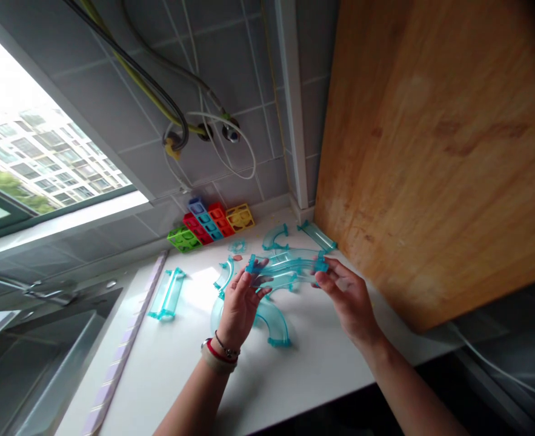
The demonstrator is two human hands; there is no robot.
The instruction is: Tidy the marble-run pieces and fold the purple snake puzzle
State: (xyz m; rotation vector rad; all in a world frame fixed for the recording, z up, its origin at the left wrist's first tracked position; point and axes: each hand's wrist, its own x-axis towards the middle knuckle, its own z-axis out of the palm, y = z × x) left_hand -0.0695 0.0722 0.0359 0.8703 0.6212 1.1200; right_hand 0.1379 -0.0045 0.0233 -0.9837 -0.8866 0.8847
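Between my hands, a little above the white countertop (312, 369), is a clear teal toy track piece (288, 264) with a gentle curve. My left hand (244, 297) pinches its left end, and my right hand (344, 293) grips the right end between thumb and fingers. Under and behind it lie more teal track pieces, partly hidden by my hands. Among them are a curved piece (276, 324) just right of my left wrist, a small curve (276, 236) farther back, and a straight piece (319, 236) by the wooden board.
Colourful plastic blocks (212, 221) stand against the tiled wall. Another straight teal track piece (168, 295) lies left, near a lilac strip (124, 351) beside the sink (67, 363). A large wooden board (431, 151) rises on the right. Hoses and cables (176, 115) hang above.
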